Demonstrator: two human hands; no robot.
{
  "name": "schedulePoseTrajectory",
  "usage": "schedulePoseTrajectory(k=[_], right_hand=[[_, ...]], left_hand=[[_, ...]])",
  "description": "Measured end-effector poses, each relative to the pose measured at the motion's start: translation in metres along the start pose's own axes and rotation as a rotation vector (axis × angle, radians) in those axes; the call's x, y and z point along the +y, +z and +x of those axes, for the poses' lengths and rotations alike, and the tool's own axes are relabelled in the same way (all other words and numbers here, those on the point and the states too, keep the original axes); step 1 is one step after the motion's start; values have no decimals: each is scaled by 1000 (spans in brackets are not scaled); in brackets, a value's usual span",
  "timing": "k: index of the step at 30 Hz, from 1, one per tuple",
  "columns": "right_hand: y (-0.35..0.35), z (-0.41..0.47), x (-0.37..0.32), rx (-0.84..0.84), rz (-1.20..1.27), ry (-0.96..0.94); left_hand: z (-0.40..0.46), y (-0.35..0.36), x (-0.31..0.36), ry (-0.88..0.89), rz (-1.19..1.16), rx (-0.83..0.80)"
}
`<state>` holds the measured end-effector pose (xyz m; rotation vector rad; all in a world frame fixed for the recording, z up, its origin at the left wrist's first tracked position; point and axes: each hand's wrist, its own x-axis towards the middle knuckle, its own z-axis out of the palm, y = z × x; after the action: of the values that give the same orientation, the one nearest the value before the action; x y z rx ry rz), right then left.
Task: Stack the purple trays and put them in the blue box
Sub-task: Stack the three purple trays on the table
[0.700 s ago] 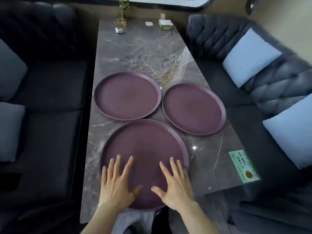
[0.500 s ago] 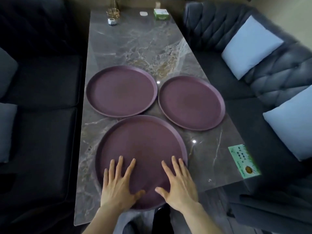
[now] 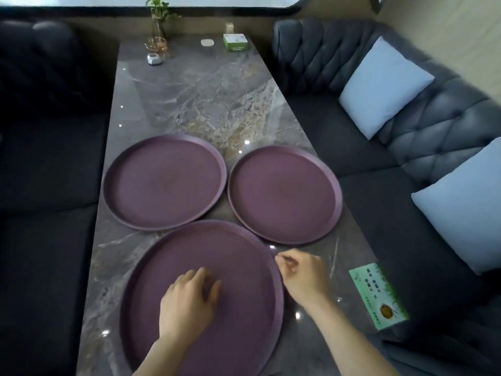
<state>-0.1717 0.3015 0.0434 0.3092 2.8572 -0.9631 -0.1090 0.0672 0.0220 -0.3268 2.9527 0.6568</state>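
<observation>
Three purple trays lie unstacked on the tabletop (image 3: pixel 189 99), the nearest tray (image 3: pixel 189 256) cut off below, left hand (image 3: pixel 187 302) loosely curled over it holding nothing, right hand (image 3: pixel 303 275) curled at its right rim, grip unclear, far tabletop open.

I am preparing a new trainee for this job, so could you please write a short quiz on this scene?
1. How many purple trays lie on the table?
2. True or false: the trays are already stacked.
3. Which hand is over the nearest tray? A) left B) right C) neither

Key:
1. Three: the nearest tray, the far left tray and the far right tray.
2. False; they lie side by side.
3. A: the left hand is over it; the right hand is just off its right rim.
</observation>
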Motion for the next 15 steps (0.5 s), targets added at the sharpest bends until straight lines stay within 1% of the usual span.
schedulePoseTrajectory(k=[3, 7, 11, 15], right_hand=[[-33, 48, 13, 85, 80, 140], [-60, 113, 39, 139, 162, 271], [-72, 172, 57, 158, 135, 335], [-70, 209, 56, 154, 135, 348]], left_hand=[[47, -1, 39, -124, -221, 19], [112, 5, 72, -243, -395, 18], [163, 9, 94, -365, -437, -42], [194, 18, 108, -405, -364, -84]])
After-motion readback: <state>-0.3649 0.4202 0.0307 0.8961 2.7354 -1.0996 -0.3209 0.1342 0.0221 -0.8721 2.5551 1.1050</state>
